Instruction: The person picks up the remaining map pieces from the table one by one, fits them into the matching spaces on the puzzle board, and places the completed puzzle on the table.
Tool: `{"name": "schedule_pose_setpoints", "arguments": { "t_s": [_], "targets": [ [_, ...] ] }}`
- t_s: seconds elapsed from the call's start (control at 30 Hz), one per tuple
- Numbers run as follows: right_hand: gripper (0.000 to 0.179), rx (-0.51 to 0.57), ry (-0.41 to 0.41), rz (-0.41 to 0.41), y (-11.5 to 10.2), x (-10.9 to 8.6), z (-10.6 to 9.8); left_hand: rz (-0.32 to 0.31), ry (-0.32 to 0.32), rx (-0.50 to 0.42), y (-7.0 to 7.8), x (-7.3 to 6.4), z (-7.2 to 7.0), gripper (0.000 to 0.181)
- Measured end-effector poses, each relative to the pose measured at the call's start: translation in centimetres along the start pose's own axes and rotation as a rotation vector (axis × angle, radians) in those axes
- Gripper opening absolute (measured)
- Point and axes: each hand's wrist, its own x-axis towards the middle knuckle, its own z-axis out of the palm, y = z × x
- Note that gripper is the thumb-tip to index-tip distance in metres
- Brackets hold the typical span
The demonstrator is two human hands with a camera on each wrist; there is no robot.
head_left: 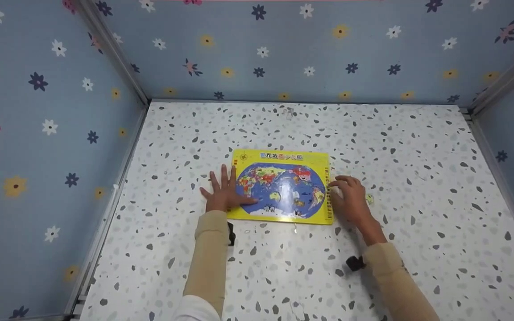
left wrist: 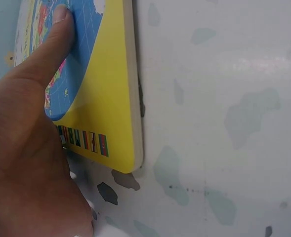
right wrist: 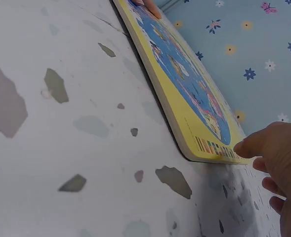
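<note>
A yellow-bordered world map puzzle board [head_left: 279, 217] lies flat on the speckled table. My left hand [head_left: 225, 196] rests on its left side with the fingers spread. Its thumb [left wrist: 56, 42] lies across the blue map area in the left wrist view. At the board's right edge is my right hand [head_left: 350, 198], its fingers loosely bent. One fingertip [right wrist: 241, 148] meets the border beside the row of small flags in the right wrist view, and nothing shows in its grasp. A small yellow-green piece [head_left: 370, 199] lies just right of that hand, its kind unclear.
The white speckled table [head_left: 417, 156] extends around the board. Blue flowered panels stand along the back [head_left: 283, 53], the left [head_left: 38, 169] and the right side. A black wrist device [head_left: 355, 263] hangs by the right sleeve.
</note>
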Motion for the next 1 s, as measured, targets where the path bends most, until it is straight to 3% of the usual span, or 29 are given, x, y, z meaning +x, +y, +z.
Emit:
{"name": "schedule_pose_setpoints", "arguments": {
  "t_s": [0.27, 0.47, 0.63, 1.0],
  "targets": [
    [0.020, 0.008, 0.050, 0.030, 1.0, -0.5, -0.8, 0.010, -0.021, -0.019, -0.9, 1.0, 0.8, 0.130],
    [0.021, 0.003, 0.044, 0.117, 1.8, -1.2, -1.5, 0.005, -0.007, -0.001, -0.2, -0.1, -0.1, 0.126],
    [0.023, 0.023, 0.053, 0.154, 2.7, -2.0, -2.4, 0.009, 0.006, 0.009, 0.0, -0.3, 0.0, 0.125],
    [0.022, 0.054, 0.165, 0.138, 4.7, -3.5, -3.8, 0.007, 0.000, -0.009, -0.1, 0.0, 0.1, 0.126]
  ]
}}
